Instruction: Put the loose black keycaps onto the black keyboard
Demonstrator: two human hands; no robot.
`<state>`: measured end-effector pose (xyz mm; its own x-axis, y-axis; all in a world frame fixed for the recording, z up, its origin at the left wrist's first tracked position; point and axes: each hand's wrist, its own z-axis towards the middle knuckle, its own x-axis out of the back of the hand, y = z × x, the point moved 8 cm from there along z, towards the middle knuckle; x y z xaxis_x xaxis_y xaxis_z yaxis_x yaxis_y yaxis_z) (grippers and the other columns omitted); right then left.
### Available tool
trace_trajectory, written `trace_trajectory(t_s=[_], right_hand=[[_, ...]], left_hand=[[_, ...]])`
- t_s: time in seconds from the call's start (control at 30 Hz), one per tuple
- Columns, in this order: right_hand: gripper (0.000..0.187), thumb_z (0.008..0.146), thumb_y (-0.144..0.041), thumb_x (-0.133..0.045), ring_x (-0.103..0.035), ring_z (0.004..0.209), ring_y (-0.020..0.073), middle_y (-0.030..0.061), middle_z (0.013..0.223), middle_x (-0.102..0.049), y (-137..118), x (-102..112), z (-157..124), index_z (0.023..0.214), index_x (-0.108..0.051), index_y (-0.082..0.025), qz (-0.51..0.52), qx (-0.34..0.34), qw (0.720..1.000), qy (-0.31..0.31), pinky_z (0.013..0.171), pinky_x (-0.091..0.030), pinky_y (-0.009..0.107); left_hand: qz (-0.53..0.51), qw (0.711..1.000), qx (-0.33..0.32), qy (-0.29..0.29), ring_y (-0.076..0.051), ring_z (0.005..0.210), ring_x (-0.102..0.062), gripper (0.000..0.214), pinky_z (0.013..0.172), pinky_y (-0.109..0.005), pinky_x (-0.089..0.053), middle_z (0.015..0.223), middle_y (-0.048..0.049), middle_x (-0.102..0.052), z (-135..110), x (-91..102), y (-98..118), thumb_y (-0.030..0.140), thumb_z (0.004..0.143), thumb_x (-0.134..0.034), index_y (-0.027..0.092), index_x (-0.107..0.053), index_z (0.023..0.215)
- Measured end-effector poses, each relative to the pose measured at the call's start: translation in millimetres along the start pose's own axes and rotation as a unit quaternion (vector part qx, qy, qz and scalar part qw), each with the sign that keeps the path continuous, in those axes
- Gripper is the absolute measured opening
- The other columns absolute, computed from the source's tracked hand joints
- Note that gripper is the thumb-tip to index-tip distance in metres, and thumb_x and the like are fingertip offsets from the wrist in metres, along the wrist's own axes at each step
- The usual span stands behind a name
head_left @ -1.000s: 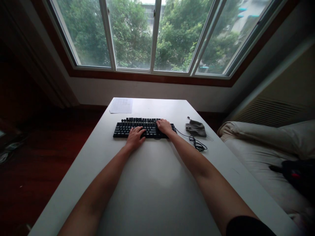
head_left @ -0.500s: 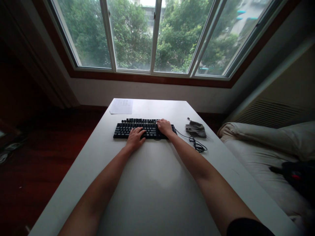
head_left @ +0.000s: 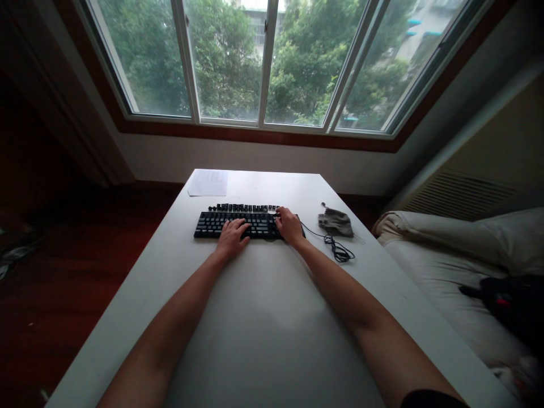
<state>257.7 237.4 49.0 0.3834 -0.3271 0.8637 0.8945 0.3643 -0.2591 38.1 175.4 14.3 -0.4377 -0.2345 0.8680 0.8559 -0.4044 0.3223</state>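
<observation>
A black keyboard (head_left: 207, 225) lies across the white table, and a row of loose black keycaps (head_left: 242, 208) stands just behind its far edge. My left hand (head_left: 232, 237) rests on the front middle of the keyboard with its fingers spread. Over the keyboard's right part is my right hand (head_left: 289, 225), its thumb and fingers bent together near the right end of the keycap row. Whatever its fingertips may hold is too small to make out.
To the right lie a coiled black cable (head_left: 339, 249) and a grey fabric pouch (head_left: 335, 221). Sheets of paper (head_left: 208, 183) lie at the table's (head_left: 263, 317) far left corner. A light-coloured sofa (head_left: 437, 260) borders the right side, with a dark item on it.
My right hand has drawn back slightly rightward from the keycap row, and its fingers look more bent. My left hand stays on the keyboard. The whole view has shifted a little.
</observation>
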Motion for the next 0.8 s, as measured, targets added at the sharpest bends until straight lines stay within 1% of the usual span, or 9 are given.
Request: trace_trajectory(t_s=[0.07, 0.13, 0.23, 0.4, 0.57, 0.7, 0.8], right_hand=[[0.032, 0.100, -0.020, -0.051, -0.062, 0.109, 0.0249, 0.0108, 0.121, -0.067, -2, -2, 3, 0.130, -0.060, -0.019, 0.010, 0.010, 1.000, -0.007, 0.099, -0.042, 0.035], [0.028, 0.099, -0.021, -0.054, -0.062, 0.111, 0.0246, 0.0102, 0.119, -0.068, -3, -6, 8, 0.125, -0.064, -0.020, 0.010, 0.015, 0.999, -0.030, 0.100, -0.042, 0.035], [0.022, 0.099, -0.024, -0.058, -0.063, 0.108, 0.0232, 0.0093, 0.114, -0.069, -1, -14, 13, 0.118, -0.067, -0.020, 0.007, 0.012, 0.998, -0.059, 0.098, -0.044, 0.034], [0.018, 0.096, -0.023, -0.064, -0.062, 0.106, 0.0218, 0.0079, 0.113, -0.070, -1, -22, 22, 0.113, -0.070, -0.021, -0.001, 0.020, 0.997, -0.077, 0.096, -0.045, 0.033], [0.017, 0.092, -0.026, -0.068, -0.064, 0.101, 0.0208, 0.0060, 0.106, -0.071, 3, -31, 35, 0.108, -0.073, -0.021, -0.003, -0.011, 0.992, -0.124, 0.091, -0.047, 0.031], [0.020, 0.091, -0.027, -0.069, -0.065, 0.100, 0.0204, 0.0063, 0.108, -0.072, 0, -33, 39, 0.109, -0.075, -0.022, -0.016, -0.007, 0.988, -0.153, 0.089, -0.048, 0.029], [0.025, 0.092, -0.021, -0.064, -0.065, 0.104, 0.0210, 0.0072, 0.112, -0.072, -4, -32, 37, 0.114, -0.076, -0.023, -0.026, 0.006, 0.986, -0.166, 0.092, -0.047, 0.029]], left_hand=[[0.003, 1.000, -0.001, 0.002, -0.030, 0.148, -0.041, 0.050, 0.128, -0.055, -0.022, 0.157, -0.0071, -0.051, 0, -0.1, 0, 0.034, 0.092, -0.065, 0.029, -0.061, 0.142], [0.003, 1.000, 0.002, 0.003, -0.030, 0.148, -0.041, 0.050, 0.128, -0.055, -0.022, 0.156, -0.0065, -0.052, 0, 0.1, 0, 0.034, 0.092, -0.065, 0.030, -0.061, 0.142], [0.002, 1.000, 0.005, 0.004, -0.029, 0.148, -0.041, 0.050, 0.128, -0.055, -0.021, 0.157, -0.0059, -0.052, 0, 1.0, 0, 0.034, 0.092, -0.065, 0.030, -0.061, 0.141], [-0.002, 1.000, 0.000, 0.003, -0.030, 0.148, -0.041, 0.050, 0.129, -0.055, -0.021, 0.157, -0.0067, -0.051, -1, 2.2, 1, 0.034, 0.092, -0.065, 0.030, -0.061, 0.142], [-0.008, 1.000, 0.005, 0.000, -0.030, 0.149, -0.040, 0.050, 0.129, -0.056, -0.021, 0.157, -0.0061, -0.051, 0, 0.6, 1, 0.034, 0.092, -0.065, 0.031, -0.061, 0.141], [-0.005, 1.000, 0.001, 0.001, -0.029, 0.149, -0.041, 0.050, 0.129, -0.055, -0.020, 0.157, -0.0069, -0.051, 0, 0.5, 1, 0.034, 0.092, -0.064, 0.030, -0.061, 0.142], [-0.004, 1.000, 0.000, 0.002, -0.029, 0.149, -0.041, 0.050, 0.128, -0.056, -0.020, 0.157, -0.0073, -0.051, -1, 0.9, 1, 0.034, 0.092, -0.064, 0.029, -0.061, 0.142]])
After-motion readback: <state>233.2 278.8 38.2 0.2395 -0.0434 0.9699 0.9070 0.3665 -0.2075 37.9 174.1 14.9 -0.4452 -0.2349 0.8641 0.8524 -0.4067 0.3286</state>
